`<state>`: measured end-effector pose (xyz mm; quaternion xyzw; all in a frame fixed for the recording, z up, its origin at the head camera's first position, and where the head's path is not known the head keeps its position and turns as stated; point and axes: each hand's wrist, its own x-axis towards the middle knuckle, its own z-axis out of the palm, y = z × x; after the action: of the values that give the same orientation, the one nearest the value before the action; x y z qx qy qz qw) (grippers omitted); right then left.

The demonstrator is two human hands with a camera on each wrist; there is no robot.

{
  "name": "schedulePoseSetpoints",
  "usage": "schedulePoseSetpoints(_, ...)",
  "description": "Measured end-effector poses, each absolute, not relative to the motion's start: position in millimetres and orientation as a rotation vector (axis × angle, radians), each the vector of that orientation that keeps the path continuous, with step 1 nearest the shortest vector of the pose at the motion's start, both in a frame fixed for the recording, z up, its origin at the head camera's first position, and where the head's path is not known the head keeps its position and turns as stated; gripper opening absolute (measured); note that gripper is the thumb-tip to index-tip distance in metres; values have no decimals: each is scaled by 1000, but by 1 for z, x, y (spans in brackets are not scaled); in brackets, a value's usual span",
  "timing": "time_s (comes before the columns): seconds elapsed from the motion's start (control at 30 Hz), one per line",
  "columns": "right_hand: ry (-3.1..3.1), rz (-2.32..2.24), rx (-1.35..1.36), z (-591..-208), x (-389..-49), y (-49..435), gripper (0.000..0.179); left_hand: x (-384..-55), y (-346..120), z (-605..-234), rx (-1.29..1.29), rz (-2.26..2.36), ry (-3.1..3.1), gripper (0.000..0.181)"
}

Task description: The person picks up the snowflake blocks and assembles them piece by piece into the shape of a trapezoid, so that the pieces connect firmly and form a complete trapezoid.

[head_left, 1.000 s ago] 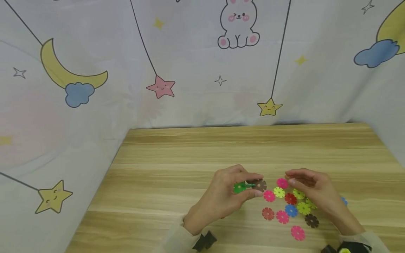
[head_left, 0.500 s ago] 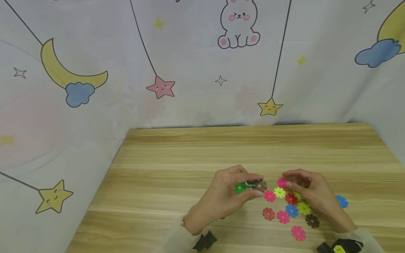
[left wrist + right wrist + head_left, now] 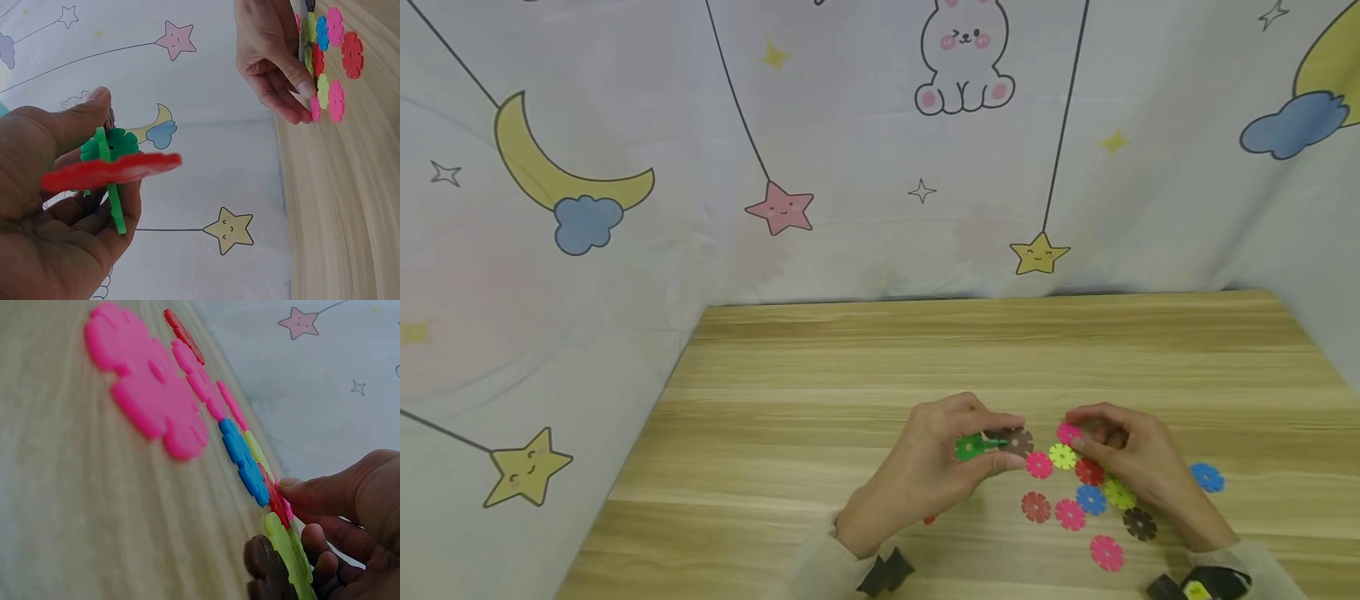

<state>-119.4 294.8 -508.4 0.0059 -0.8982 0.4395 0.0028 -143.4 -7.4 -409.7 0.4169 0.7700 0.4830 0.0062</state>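
My left hand holds a joined cluster of notched plastic snowflake discs between thumb and fingers. A green disc and a brown disc show in the head view; the left wrist view adds a red disc standing across the green ones. To the right, my right hand pinches a pink snowflake disc by its edge, at the far end of the loose discs. In the right wrist view, the thumb and a finger meet at this pink disc, which is mostly hidden there.
Loose discs lie flat around the right hand: yellow, red, blue, dark brown and several pink ones, one nearest the front. Another blue disc lies right of the forearm on the wooden table. A printed cloth hangs behind.
My right hand has moved left and come down to the far pink disc, its fingers closing on the edge. The blue disc by the forearm has come into full view. My left hand stays put.
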Motion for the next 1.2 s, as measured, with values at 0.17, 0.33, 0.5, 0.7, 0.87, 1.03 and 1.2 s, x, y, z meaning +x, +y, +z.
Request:
schedulePoseSetpoints(0.17, -2831, 1355, 22, -509, -120, 293, 28, -144, -8, -410, 1313, 1503, 2422, 33)
schedulePoseSetpoints(0.33, -2852, 1356, -6, -509, -120, 292, 31, -144, -7, -410, 1329, 1494, 2439, 34)
schedulePoseSetpoints(0.5, -2839, 1326, -14, -509, -119, 290, 34, -144, -7, -411, 1329, 1497, 2432, 34)
schedulePoseSetpoints(0.7, -2746, 1327, 8, -510, -119, 289, 38, -144, -7, -410, 1299, 1497, 2412, 34)
schedulePoseSetpoints(0.87, -2696, 1414, 6, -510, -119, 291, 38, -143, -7, -409, 1288, 1485, 2421, 35)
schedulePoseSetpoints(1.03, -2728, 1458, -34, -509, -119, 292, 37, -143, -7, -409, 1277, 1474, 2428, 35)
schedulePoseSetpoints(1.2, -2759, 1512, -101, -506, -119, 293, 39, -143, -7, -408, 1280, 1467, 2437, 35)
